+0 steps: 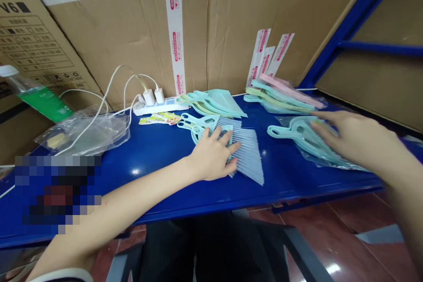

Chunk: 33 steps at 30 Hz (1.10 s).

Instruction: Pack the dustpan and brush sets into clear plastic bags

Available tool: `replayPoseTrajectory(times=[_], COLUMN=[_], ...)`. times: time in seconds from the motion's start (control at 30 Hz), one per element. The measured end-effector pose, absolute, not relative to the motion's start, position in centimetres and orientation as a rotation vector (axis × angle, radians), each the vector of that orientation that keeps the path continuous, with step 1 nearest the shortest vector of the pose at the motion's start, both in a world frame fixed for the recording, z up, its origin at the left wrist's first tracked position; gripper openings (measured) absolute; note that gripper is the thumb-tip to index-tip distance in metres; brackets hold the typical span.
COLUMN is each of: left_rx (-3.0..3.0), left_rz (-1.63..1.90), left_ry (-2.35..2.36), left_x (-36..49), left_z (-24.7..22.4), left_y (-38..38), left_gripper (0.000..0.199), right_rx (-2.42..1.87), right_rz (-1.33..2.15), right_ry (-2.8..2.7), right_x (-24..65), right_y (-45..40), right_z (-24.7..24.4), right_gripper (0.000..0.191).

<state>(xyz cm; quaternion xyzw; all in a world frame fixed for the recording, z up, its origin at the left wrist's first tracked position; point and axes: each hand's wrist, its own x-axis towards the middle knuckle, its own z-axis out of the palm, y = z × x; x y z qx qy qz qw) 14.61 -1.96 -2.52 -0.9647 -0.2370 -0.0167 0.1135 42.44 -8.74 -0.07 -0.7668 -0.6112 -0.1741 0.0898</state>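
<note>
Resting open with fingers spread, the left hand [211, 154] covers a pale-blue hand brush [247, 154] mid-table without clamping it; the right hand [346, 134] lies flat on teal dustpans [297, 130] in a clear plastic bag [343, 165]. Slick film could let pieces slide off the blue table [158, 172].

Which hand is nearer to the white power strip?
The left hand is nearer, in front of the power strip and to its right. The right hand is farther right, on bagged dustpans.

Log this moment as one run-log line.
left hand: on pale blue hand brush | right hand: on bagged teal dustpans | nearby: power strip
</note>
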Motion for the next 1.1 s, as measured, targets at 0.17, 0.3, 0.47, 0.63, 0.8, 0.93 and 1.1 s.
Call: replayPoseTrajectory(times=[0.17,0.3,0.47,0.63,0.8,0.93,1.1], left_rx=[-2.850,-2.857,-2.867,-2.861,-2.857,-2.858,-2.860], left_rz=[-0.108,-0.123,-0.119,-0.084,-0.081,-0.050,-0.057], left_ry=[-0.688,-0.679,-0.668,-0.669,-0.671,-0.678,-0.665], left_x=[14.3,14.3,14.2,14.2,14.3,14.3,14.3], left_z=[-2.7,-2.9,-3.0,-3.0,-3.1,-3.0,-3.0], left_y=[-1.6,-1.4,-1.4,-1.5,-1.4,-1.5,-1.4], left_gripper=[0.048,0.047,0.047,0.048,0.048,0.048,0.048], right_rx=[-2.200,-2.154,-2.037,-1.832,-1.748,-1.724,-1.640], right_rz=[-0.249,-0.125,-0.058,0.010,0.020,0.048,0.128], right_ry=[-2.003,-2.082,-2.091,-2.117,-2.096,-2.082,-2.116], right_x=[35.2,32.1,31.8,32.9,33.9,34.2,34.2], right_y=[-4.2,0.3,2.6,2.7,2.6,2.7,2.7], right_z=[1.7,1.4,-0.6,-1.7,-1.8,-1.8,-1.7], right_gripper=[0.036,0.023,0.020,0.017,0.013,0.010,0.013])
